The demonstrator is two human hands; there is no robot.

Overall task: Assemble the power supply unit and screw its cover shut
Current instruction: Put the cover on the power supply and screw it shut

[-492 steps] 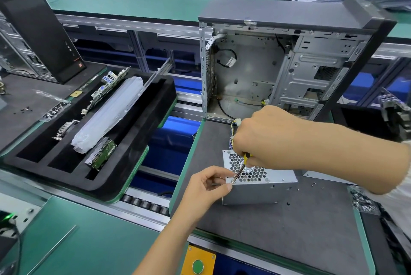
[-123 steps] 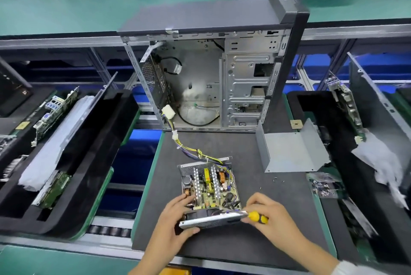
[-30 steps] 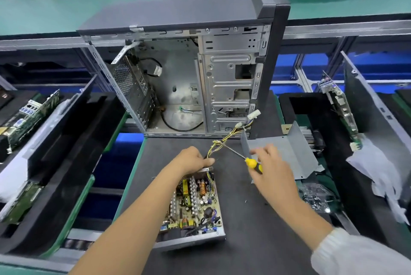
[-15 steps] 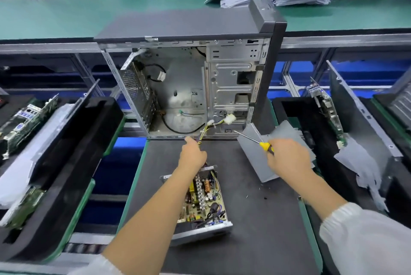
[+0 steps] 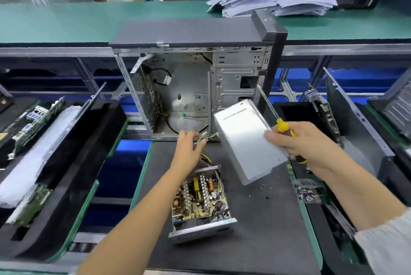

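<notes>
Since half a second ago the bent silver sheet-metal cover has come up off the dark grey mat and now hangs tilted in the air, above and to the right of the open power supply unit with its exposed circuit board, which lies on the mat with its lid off. The right hand pinches the cover's right edge with curled fingers while also holding the yellow-and-black-handled screwdriver, whose shaft points up and away. The left hand has its fingers curled around the bundle of yellow and black wires just behind the unit. Beyond the unit stands the open grey computer case. A few small loose screws lie on the mat to the unit's right.
</notes>
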